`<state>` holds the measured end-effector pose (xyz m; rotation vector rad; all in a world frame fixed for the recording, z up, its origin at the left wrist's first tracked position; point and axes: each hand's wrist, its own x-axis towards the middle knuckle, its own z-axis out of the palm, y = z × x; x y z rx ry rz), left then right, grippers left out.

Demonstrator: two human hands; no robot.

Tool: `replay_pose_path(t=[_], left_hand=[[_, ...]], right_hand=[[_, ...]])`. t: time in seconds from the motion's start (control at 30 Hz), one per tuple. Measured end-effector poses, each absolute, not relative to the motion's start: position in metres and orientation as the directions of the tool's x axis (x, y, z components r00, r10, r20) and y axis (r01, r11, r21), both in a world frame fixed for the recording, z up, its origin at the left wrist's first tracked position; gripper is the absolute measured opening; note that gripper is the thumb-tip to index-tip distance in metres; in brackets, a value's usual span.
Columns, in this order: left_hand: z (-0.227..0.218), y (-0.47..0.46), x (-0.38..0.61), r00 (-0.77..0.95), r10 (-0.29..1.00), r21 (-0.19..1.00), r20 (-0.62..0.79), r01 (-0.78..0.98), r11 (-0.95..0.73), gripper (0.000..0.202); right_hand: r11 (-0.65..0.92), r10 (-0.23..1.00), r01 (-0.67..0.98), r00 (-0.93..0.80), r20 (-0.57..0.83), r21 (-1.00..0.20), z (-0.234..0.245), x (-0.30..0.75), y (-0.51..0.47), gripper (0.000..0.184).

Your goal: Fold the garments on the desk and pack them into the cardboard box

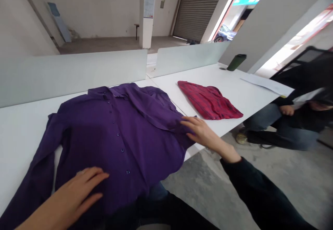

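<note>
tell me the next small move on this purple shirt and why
I'd probably smooth the purple button-front shirt outward with the right hand: its fingers are on the rumpled side edge, while the left hand lies flat on the front and can steady the cloth.

A long-sleeved button shirt (117,136) is spread on the counter (229,84). A crumpled cloth (208,100) is laid to the right of the shirt. Farther right of the shirt, a bottle (236,62) is stood and a paper sheet (267,85) is placed. Partition panels (67,74) are set behind the shirt, and a person (283,119) is seen low down beyond its right.
</note>
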<state>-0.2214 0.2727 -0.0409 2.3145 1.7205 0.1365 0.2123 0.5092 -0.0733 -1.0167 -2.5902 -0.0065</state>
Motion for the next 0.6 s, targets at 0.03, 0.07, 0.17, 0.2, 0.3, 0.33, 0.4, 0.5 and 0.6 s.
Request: replay_pose_path(t=[0.03,0.07,0.17,0.2,0.3,0.33,0.4,0.5,0.6], left_hand=[[-0.033,0.300,-0.214,0.309,0.947,0.286,-0.094,0.919,-0.271,0.037],[-0.027,0.327,-0.206,0.323,0.940,0.323,-0.105,0.905,-0.275,0.036],[-0.023,0.410,-0.184,0.332,0.935,0.554,-0.128,0.805,-0.210,0.032],[-0.026,0.437,-0.180,0.265,0.955,0.655,-0.137,0.747,-0.113,0.031],[-0.039,0.509,-0.175,-0.138,0.960,0.894,-0.242,0.353,0.276,0.025],[-0.043,0.529,-0.177,-0.246,0.931,0.928,-0.271,0.190,0.320,0.025],[-0.047,0.565,-0.183,-0.379,0.883,0.945,-0.277,0.056,0.321,0.029],[-0.048,0.606,-0.198,-0.499,0.834,0.959,-0.237,0.018,0.284,0.036],[-0.048,0.635,-0.211,-0.577,0.793,0.969,-0.197,0.008,0.247,0.040]], right_hand=[[0.687,0.707,0.723,-0.641,0.299,-0.073,-0.077,0.225,0.525,0.047],[0.643,0.745,0.765,-0.614,0.261,-0.037,-0.079,0.235,0.538,0.047],[0.638,0.762,0.769,-0.625,0.169,-0.035,-0.082,0.244,0.552,0.025],[0.667,0.739,0.742,-0.650,0.176,-0.062,-0.080,0.243,0.551,0.021],[0.756,0.650,0.642,-0.715,0.257,-0.127,-0.078,0.239,0.540,0.022],[0.770,0.634,0.626,-0.726,0.267,-0.126,-0.080,0.239,0.537,0.023],[0.765,0.639,0.637,-0.733,0.234,-0.091,-0.087,0.242,0.534,0.039],[0.707,0.699,0.706,-0.690,0.188,-0.039,-0.102,0.249,0.540,0.061],[0.685,0.713,0.728,-0.658,0.242,-0.040,-0.110,0.249,0.551,0.055]])
